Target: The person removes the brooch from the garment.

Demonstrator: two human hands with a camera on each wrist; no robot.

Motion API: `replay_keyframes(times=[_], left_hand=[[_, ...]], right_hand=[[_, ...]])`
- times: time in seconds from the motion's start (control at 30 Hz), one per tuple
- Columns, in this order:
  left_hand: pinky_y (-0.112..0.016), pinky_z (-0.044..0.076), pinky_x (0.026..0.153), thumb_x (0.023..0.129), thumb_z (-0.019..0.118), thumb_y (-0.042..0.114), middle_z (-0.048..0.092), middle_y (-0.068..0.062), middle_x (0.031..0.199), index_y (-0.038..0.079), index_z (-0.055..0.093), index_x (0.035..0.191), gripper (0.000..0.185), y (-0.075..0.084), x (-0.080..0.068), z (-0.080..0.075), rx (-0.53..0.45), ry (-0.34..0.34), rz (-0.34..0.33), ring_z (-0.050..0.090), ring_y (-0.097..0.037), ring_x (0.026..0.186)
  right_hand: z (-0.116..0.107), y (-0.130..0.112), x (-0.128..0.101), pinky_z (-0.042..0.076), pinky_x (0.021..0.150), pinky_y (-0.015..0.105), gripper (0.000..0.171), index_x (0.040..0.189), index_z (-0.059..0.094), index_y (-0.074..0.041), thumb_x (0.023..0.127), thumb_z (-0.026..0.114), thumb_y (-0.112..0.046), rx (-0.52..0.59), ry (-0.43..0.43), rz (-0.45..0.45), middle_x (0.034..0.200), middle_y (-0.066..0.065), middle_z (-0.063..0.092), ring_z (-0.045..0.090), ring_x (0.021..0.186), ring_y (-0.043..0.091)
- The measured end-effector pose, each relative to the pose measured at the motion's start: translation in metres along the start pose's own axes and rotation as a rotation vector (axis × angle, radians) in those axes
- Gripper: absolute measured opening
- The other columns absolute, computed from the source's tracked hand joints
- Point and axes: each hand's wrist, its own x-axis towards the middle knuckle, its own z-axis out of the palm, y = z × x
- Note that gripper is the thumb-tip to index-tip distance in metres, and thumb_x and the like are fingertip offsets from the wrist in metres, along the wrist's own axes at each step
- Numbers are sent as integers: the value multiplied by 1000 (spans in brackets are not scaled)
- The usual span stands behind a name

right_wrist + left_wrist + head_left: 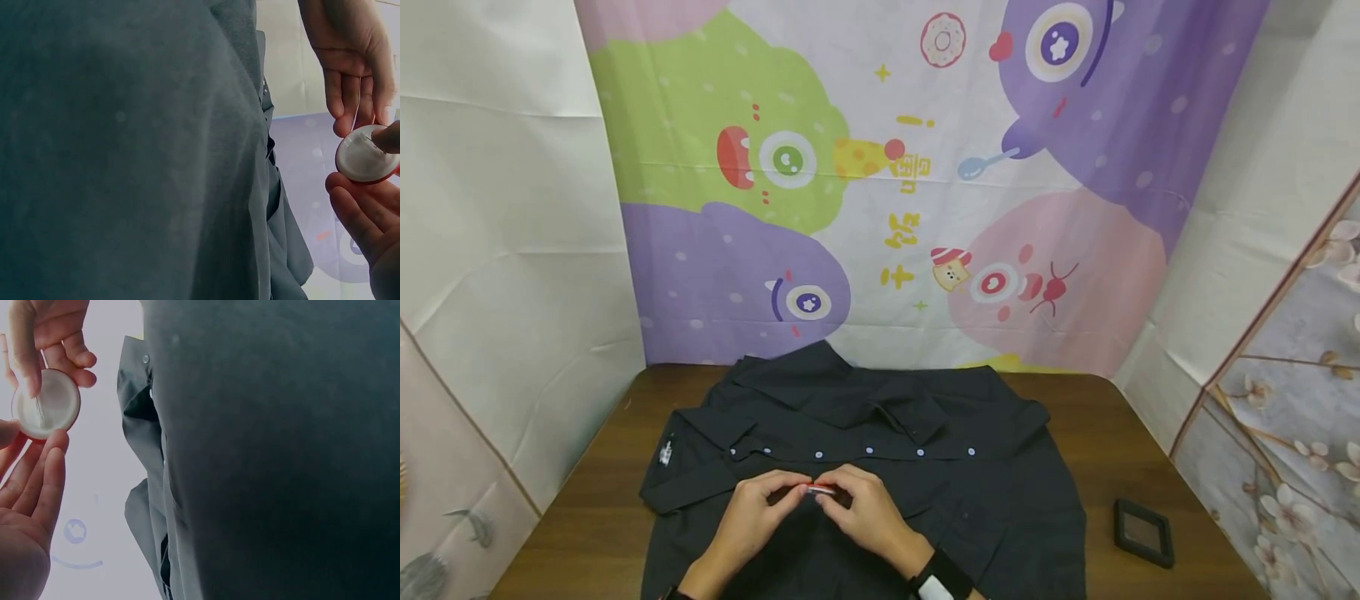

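Both hands hold a round pin badge (817,489) between their fingertips, just above a dark shirt (865,433). In the head view it shows nearly edge-on with a red rim. The left wrist view shows the badge's white back (59,403) with a thin metal pin on it. My left hand (756,506) pinches the badge from the left side. From the right, my right hand (868,510) grips the other side, its thumb over the back by the pin. In the right wrist view the white back (364,159) is partly covered by a thumb.
The shirt lies spread over the brown table (587,500), collar at the far edge, with a row of light buttons (869,450) running across. A small black square frame (1142,533) lies at the right. A cartoon-printed cloth (880,100) hangs behind.
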Motion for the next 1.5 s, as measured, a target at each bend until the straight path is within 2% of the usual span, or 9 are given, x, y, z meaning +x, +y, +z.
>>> replay_keyframes(times=[0.3, 0.47, 0.67, 0.93, 1.3, 1.5], left_hand=[[-20, 56, 68, 78, 78, 5, 74, 7, 85, 13, 76, 86, 12, -7, 4, 3, 20, -5, 88, 66, 1, 80], [-22, 56, 68, 77, 79, 4, 74, 5, 84, 12, 76, 86, 12, -8, 3, 3, 34, -1, 115, 66, 0, 79], [-20, 56, 70, 77, 79, 4, 74, 8, 84, 13, 76, 85, 13, -7, 2, 3, 28, -2, 105, 67, -1, 80], [-17, 55, 70, 76, 79, 1, 74, 8, 84, 13, 76, 84, 15, -6, 2, 4, 16, 16, 122, 67, -2, 80], [-25, 58, 71, 76, 79, 4, 74, 7, 84, 14, 76, 85, 13, -5, 5, 6, 19, -8, 124, 68, -3, 81], [-24, 57, 71, 76, 79, 3, 74, 8, 85, 14, 76, 85, 15, -5, 3, 6, 9, -13, 114, 68, -2, 81]], right_hand=[[-4, -3, 1, 46, 65, 7, 13, 100, 72, -13, 86, 72, -15, 19, -46, 49, 87, -2, 67, 55, 72, -3], [-5, -3, 1, 47, 64, 8, 13, 100, 71, -13, 88, 71, -18, 35, -61, 62, 86, -2, 67, 54, 72, -3], [-5, -3, 1, 49, 65, 10, 12, 98, 71, -11, 93, 66, -21, 51, -61, 60, 84, -2, 66, 54, 73, -4], [-8, -1, 4, 51, 68, 15, 17, 98, 72, -12, 97, 60, -24, 85, -94, 91, 90, 0, 71, 57, 76, -2], [-12, 1, 5, 55, 73, 27, 19, 100, 72, -13, 98, 58, -27, 105, -135, 160, 93, -1, 71, 57, 80, -1], [-11, 1, 4, 55, 75, 23, 20, 100, 72, -12, 98, 59, -27, 140, -145, 174, 95, 1, 72, 60, 83, 0]])
